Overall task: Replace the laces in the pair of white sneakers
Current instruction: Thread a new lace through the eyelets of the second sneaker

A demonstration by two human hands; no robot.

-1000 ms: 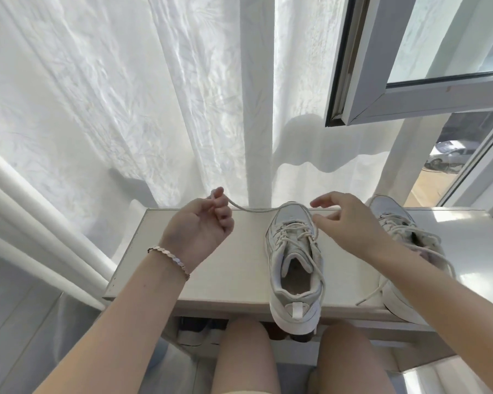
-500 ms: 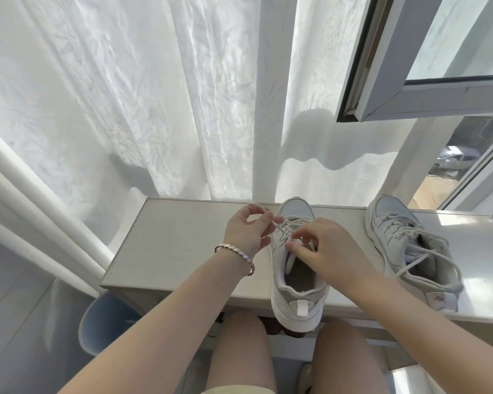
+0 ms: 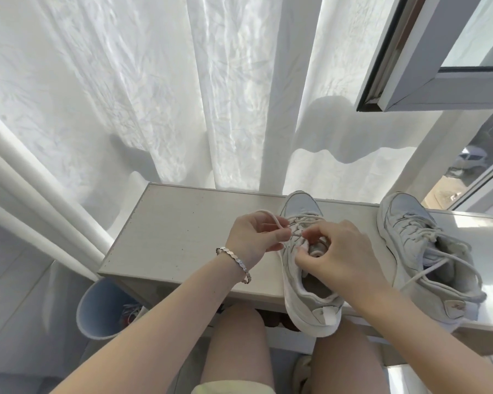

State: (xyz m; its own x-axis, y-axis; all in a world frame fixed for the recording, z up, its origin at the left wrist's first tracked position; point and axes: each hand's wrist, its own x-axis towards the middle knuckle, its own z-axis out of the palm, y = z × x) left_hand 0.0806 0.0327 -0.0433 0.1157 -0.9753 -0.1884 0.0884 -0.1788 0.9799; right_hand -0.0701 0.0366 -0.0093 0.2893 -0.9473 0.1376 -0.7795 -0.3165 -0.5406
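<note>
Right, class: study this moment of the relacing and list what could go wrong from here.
1. The heel of the near sneaker overhangs the front edge of the bench. A hard tug on the lace, pinched by the left hand and right hand, could drag it off.
2. Loose laces on the second sneaker trail beside the right forearm and may snag.

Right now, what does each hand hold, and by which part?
Left hand pinches the lace close to the sneaker; right hand pinches its tongue.
</note>
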